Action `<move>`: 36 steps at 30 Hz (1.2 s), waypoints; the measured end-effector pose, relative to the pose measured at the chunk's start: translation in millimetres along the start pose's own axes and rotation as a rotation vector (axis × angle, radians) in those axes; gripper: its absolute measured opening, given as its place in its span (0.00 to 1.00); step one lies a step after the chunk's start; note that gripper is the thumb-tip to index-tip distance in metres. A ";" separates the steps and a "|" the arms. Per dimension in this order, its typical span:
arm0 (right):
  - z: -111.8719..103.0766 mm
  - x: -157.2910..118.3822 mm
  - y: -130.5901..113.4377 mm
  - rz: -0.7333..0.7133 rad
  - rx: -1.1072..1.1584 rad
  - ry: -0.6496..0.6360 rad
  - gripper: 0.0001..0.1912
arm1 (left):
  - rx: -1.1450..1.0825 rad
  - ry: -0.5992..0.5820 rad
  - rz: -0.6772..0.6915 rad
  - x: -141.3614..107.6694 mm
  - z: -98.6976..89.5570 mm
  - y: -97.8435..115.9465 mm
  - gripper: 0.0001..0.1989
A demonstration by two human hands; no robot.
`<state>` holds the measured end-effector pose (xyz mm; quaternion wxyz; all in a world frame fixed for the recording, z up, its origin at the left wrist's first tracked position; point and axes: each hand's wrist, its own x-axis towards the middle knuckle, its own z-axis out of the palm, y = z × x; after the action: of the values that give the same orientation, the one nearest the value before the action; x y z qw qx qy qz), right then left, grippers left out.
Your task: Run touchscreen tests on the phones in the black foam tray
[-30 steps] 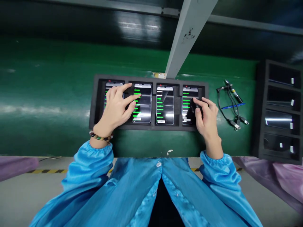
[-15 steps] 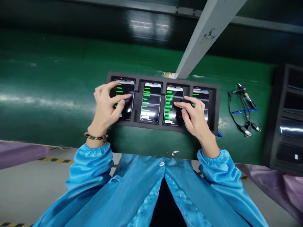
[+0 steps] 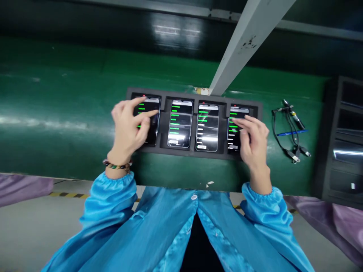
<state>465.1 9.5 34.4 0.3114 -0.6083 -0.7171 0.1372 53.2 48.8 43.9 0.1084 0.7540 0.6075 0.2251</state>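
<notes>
A dark foam tray (image 3: 178, 150) holds several phones in a row, their screens lit with lines of text. Over the leftmost phone (image 3: 151, 130) is my left hand (image 3: 129, 126), fingers apart, fingertips at its top and right edge. My right hand (image 3: 255, 141) is spread with a fingertip at the screen of the rightmost phone (image 3: 234, 138), covering part of it. Between the hands lie the second phone (image 3: 180, 122) and the third phone (image 3: 207, 128), which shows green and white lines. Neither hand holds anything.
Short black cables (image 3: 276, 132), a dark marker (image 3: 296, 119) and a blue pen (image 3: 292, 133) lie right of the tray on the green table (image 3: 70, 113). Another black tray (image 3: 326, 151) stands at far right. A grey post (image 3: 241, 41) rises behind the phones. Purple cloth shows at both sides.
My right hand has moved right, from the third phone to the rightmost one. The third phone's lower text lines turned from green to white. My left hand has barely moved.
</notes>
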 end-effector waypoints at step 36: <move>-6.2 -32.6 19.3 -0.019 -0.077 0.090 0.17 | -0.063 -0.089 0.137 15.8 17.5 19.4 0.23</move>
<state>486.2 -18.6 18.9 0.3210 -0.6184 -0.7129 0.0793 80.9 61.3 40.3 0.1434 0.7992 0.5418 0.2171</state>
